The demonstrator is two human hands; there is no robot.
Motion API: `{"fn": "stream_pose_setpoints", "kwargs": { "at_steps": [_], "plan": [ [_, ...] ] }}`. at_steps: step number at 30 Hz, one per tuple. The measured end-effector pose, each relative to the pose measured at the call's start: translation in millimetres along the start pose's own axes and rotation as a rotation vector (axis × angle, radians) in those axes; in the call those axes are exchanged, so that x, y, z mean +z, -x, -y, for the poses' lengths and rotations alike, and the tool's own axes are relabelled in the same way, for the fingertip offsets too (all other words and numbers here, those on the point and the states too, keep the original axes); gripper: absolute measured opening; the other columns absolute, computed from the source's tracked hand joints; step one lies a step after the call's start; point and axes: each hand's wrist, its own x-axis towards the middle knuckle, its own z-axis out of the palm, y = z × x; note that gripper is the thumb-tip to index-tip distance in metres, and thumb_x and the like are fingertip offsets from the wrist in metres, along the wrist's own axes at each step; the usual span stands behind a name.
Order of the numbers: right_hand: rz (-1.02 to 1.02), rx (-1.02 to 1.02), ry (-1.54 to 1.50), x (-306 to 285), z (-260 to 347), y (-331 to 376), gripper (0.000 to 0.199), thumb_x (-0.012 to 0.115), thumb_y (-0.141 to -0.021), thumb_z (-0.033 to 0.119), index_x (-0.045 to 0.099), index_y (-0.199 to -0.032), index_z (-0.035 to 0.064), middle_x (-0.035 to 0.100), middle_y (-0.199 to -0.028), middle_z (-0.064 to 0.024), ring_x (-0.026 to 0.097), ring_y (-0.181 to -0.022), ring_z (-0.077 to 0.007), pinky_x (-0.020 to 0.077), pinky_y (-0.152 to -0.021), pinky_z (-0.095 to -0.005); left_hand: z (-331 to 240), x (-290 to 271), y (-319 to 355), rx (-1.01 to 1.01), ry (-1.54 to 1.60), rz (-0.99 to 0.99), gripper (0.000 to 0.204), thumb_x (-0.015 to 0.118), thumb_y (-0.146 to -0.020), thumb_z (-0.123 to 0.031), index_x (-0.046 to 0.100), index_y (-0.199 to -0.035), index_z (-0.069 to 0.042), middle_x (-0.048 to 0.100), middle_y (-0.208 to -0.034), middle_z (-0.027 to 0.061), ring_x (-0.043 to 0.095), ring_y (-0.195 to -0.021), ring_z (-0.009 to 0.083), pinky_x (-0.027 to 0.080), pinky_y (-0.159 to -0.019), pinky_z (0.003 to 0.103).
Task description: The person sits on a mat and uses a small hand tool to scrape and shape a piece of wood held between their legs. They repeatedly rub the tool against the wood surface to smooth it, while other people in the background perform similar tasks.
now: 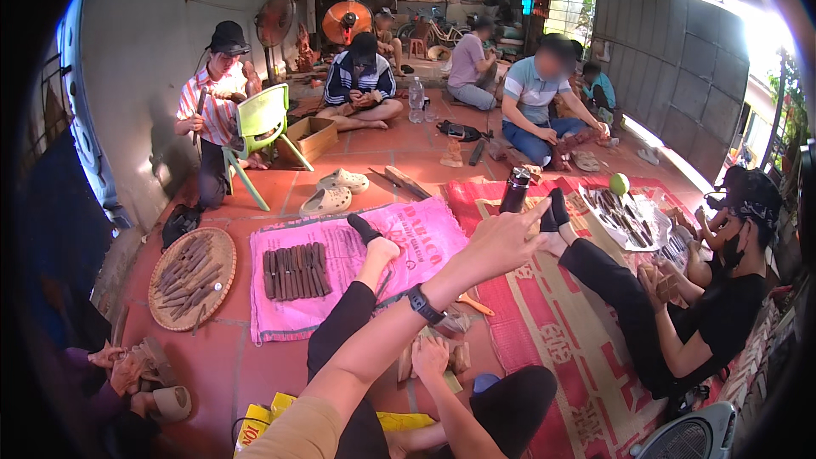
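My left hand, with a dark watch on its wrist, is raised across the middle of the view. Its index finger stretches out to the upper right and it holds nothing. A dark thermos flask stands beyond it. Low between my bent legs, my right hand closes over a pale brown wooden piece, whose shape is mostly covered. Just ahead lies a tool with an orange handle. To the left, a row of dark brown wooden sticks lies on a pink sack.
More sticks lie in a round woven tray at left. Carving tools lie on a sheet on the red mat, near a seated person in black. A green chair, clogs, a fan and several people surround me.
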Motion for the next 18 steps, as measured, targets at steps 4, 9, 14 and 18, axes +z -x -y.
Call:
{"fn": "stream_pose_setpoints", "kwargs": {
  "at_steps": [4,9,14,18],
  "plan": [
    [0.034,0.008,0.036,-4.0,-2.4,-3.4,0.025,0.057,-0.088,0.023,0.069,-0.076,0.0058,0.069,-0.084,-0.0114,0.061,-0.085,-0.0284,0.045,-0.079,-0.0425,21.6,12.6,-21.2,0.115,-0.023,-0.169,0.063,0.06,-0.094,-0.031,0.038,-0.15,-0.012,0.068,-0.085,0.0197,0.065,-0.079,0.0397,0.05,-0.069,0.047],
    [0.006,0.037,-0.002,-0.8,-7.8,1.0,0.026,0.056,-0.089,0.023,0.069,-0.077,0.0052,0.069,-0.086,-0.0115,0.061,-0.086,-0.0289,0.0452,-0.08,-0.0432,-1.0,10.4,7.5,0.22,0.476,-0.159,0.058,0.061,-0.095,-0.025,0.042,-0.148,-0.012,0.07,-0.103,0.0156,0.068,-0.087,0.0251,0.051,-0.071,0.041],
    [0.094,0.086,0.024,0.1,-0.9,0.0,0.025,0.054,-0.09,0.023,0.07,-0.082,0.0044,0.069,-0.089,-0.012,0.061,-0.09,-0.0296,0.0458,-0.081,-0.0437,116.8,92.5,101.8,-0.321,0.128,0.048,0.063,0.06,-0.096,-0.03,0.037,-0.152,-0.016,0.068,-0.102,0.0201,0.068,-0.087,0.0304,0.052,-0.079,0.038],
    [0.055,0.047,0.016,-7.5,6.3,-3.5,0.025,0.055,-0.088,0.023,0.07,-0.081,0.0044,0.069,-0.088,-0.0119,0.061,-0.088,-0.0304,0.0462,-0.081,-0.0442,141.5,83.9,126.1,-0.053,0.012,0.354,0.068,0.06,-0.093,-0.033,0.033,-0.153,-0.018,0.068,-0.102,0.0239,0.065,-0.092,0.0424,0.051,-0.079,0.048]
  ]
}}
